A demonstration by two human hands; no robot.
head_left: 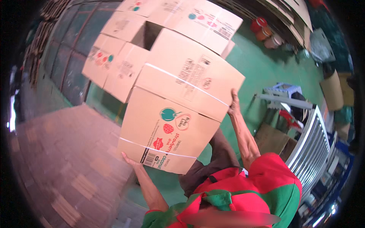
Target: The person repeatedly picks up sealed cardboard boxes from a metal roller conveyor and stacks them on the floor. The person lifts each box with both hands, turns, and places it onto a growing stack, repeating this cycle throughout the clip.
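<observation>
Two hands: both on one strapped cardboard carton (173, 125), which the person carries tilted in front of the chest, above the green floor (262, 68).
Carton: brown corrugated box with fruit pictures and a barcode on its near face, bound by thin white straps across the top and the front; its upper right corner leans away from the person.
Left hand (129, 159): under the carton's lower left corner, palm against the bottom edge, fingers hidden beneath the box; the grip looks flat and spread as a support, though the fingertips cannot be seen.
Right hand (234, 104): pressed against the carton's right side near the top edge, fingers stretched upward along the cardboard; a flat, open-palmed grip pushing inward, not a pinch.
Carton to grip: the box sits between the two hands, the left one low and near, the right one high and further out.
Stack behind: several matching cartons (125, 49) piled just beyond the carried one, with a dark gap between them.
Left side: a brownish tiled floor (64, 159), blurred.
Right side: a metal roller conveyor (311, 144), a blue plastic stool (283, 91), and flattened cardboard (272, 138) on the floor.
Clothing: red and green sleeves (266, 178) at the lower edge.
</observation>
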